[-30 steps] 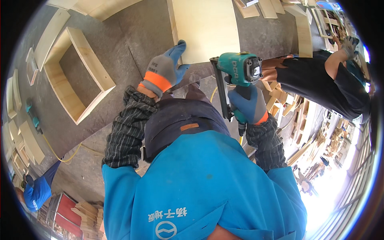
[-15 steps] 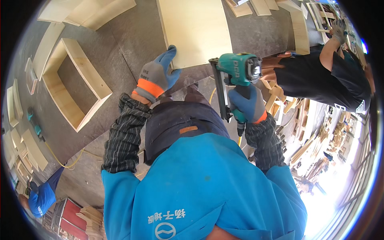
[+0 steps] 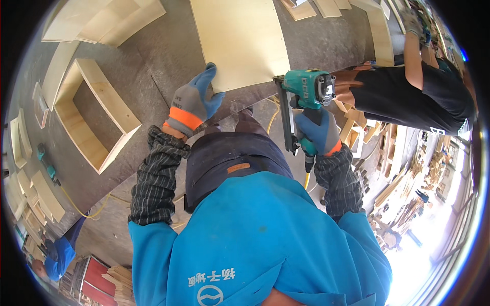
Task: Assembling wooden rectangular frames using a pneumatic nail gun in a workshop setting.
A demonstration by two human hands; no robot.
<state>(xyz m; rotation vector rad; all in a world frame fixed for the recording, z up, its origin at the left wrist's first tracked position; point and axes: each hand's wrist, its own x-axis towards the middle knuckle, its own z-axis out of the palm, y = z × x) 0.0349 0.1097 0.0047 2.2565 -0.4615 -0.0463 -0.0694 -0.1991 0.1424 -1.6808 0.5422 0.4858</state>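
The work surface is a large grey bench (image 3: 153, 61) covered in a dark, matt sheet, seen from above. A pale rectangular plywood panel (image 3: 240, 41) lies flat at the far centre of it. The left hand (image 3: 194, 102), in a grey and blue glove with an orange cuff, rests on the near left corner of this panel; the grip is loosely spread, thumb on the panel edge, fingers on the bench beside it, closed around nothing.

The right hand (image 3: 316, 130), in a blue glove, has its grip fully wrapped around the handle of a teal pneumatic nail gun (image 3: 303, 94). The gun's long dark magazine points down towards the near side, and its nose stands just beside the near right corner of the panel.

To the left on the bench lies an open rectangular wooden box frame (image 3: 94, 115). Further pale wooden boards (image 3: 102, 20) lie at the far left. A yellow hose (image 3: 84, 211) runs across the near left. At the right, another person in dark clothing (image 3: 408, 97) bends over stacked timber offcuts (image 3: 393, 168). Bright daylight enters at the near right.
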